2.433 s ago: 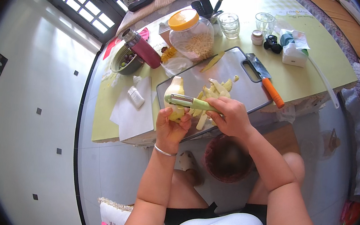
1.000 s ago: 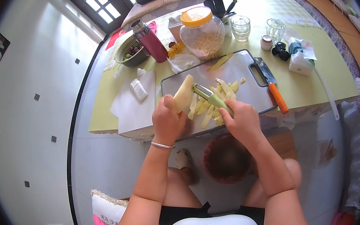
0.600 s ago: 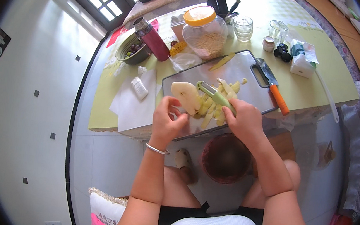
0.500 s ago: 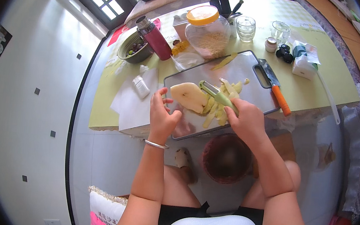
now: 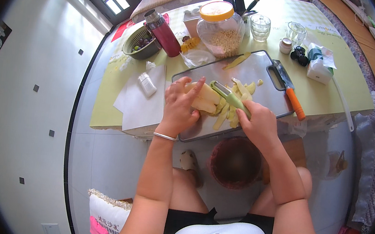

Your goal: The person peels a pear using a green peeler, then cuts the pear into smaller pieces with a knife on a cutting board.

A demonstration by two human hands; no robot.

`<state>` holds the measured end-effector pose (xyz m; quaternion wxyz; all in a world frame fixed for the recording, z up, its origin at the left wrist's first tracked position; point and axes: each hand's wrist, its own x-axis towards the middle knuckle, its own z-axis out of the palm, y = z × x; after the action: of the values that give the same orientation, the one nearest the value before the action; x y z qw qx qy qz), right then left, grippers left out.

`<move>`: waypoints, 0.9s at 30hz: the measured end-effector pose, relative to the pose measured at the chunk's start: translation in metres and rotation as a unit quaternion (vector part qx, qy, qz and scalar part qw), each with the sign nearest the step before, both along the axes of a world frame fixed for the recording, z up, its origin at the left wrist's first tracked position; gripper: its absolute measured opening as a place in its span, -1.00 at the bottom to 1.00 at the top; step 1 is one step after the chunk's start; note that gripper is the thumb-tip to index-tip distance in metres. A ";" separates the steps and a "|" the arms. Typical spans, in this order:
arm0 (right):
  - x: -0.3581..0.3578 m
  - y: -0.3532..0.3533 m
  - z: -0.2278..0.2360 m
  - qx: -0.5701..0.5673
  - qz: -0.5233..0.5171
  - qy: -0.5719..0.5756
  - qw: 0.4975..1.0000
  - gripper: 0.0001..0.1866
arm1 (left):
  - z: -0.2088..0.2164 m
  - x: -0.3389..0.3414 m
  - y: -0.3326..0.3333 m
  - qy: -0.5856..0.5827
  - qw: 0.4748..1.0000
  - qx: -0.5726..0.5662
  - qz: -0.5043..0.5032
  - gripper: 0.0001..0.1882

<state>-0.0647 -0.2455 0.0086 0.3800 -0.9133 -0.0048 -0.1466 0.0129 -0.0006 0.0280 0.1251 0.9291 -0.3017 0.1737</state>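
Note:
A peeled, pale, pear-like fruit [image 5: 205,99] rests at the left of the grey-rimmed cutting board [image 5: 266,61]. My left hand [image 5: 181,101] wraps over its left end, fingers on top and thumb at the near side, hiding part of it. My right hand [image 5: 257,123] is closed round the handle of a green peeler [image 5: 230,98], whose blade end lies just right of the fruit. Beneath the peeler are several yellow-green strips of peel [image 5: 224,114], and one longer strip [image 5: 237,61] lies at the board's far edge.
An orange-handled knife [image 5: 293,100] lies along the board's right side. Beyond stand a yellow-lidded jar [image 5: 221,34], a red flask [image 5: 165,36], a basket of fruit [image 5: 132,52] and two glasses [image 5: 260,28]. A small white bottle [image 5: 146,84] lies on paper at left. A dark red bin [image 5: 235,163] stands below.
My left hand has gone from open beside the fruit to over it, and the fruit has turned. The right hand still holds the peeler in nearly the same place.

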 end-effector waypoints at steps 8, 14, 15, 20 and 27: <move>0.001 0.000 -0.003 0.012 0.000 0.003 1.000 -0.74 | -0.006 0.007 -0.010 0.001 0.999 -0.050 -0.015 -0.12; 0.003 -0.006 0.001 0.127 -0.006 -0.030 0.991 -0.69 | -0.018 0.011 -0.003 0.114 0.963 -0.245 -0.002 -0.22; 0.004 -0.007 0.001 0.145 0.002 -0.038 0.989 -0.68 | -0.021 0.013 0.001 0.185 0.924 -0.333 -0.012 -0.26; 0.007 -0.005 -0.004 0.253 0.043 -0.065 0.964 -0.66 | -0.009 0.012 0.017 0.519 0.575 -0.621 -0.118 -0.30; -0.008 0.020 0.003 0.200 0.084 -0.190 0.957 -0.66 | -0.009 -0.009 -0.001 0.575 0.493 -0.640 -0.126 -0.36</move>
<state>-0.0729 -0.2253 0.0112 0.5582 -0.7700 -0.1244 -0.2828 0.0038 -0.0014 0.0190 0.8520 0.4403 -0.0824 -0.2712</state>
